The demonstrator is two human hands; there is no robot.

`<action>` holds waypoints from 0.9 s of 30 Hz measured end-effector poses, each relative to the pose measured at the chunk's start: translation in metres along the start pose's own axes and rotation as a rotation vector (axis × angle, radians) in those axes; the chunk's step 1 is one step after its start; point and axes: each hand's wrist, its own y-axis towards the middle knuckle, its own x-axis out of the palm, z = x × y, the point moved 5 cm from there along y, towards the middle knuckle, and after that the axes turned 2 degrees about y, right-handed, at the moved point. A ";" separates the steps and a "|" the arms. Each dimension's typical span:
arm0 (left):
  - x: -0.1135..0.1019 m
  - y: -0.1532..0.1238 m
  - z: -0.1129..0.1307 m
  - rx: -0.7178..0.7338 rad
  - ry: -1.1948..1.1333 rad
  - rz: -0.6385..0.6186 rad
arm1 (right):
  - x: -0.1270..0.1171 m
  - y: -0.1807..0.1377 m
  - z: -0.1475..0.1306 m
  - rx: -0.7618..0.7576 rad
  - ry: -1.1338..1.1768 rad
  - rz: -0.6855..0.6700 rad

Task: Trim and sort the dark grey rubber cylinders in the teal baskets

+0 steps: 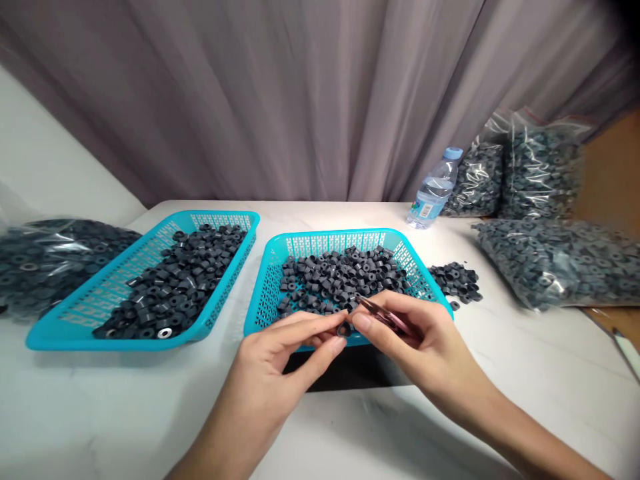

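Between the thumb and forefinger of my left hand is a small dark grey ring-shaped plastic part, its opening turned partly towards me. My right hand is closed around dark reddish metal tweezers, whose pointed end sticks out up and to the left. The right thumb and forefinger meet the left fingertips beside the part; whether they touch it too I cannot tell. Both hands hover over the front rim of a blue plastic basket, which holds many loose grey parts.
To the left, a second blue basket holds similar parts and one white-faced ring. A filled plastic bag lies beyond it. At right are a loose pile of parts, a water bottle and several filled bags. A curtain hangs behind.
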 end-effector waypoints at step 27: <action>0.002 0.007 0.000 -0.067 0.090 -0.091 | -0.102 0.014 0.002 -0.055 -0.466 0.415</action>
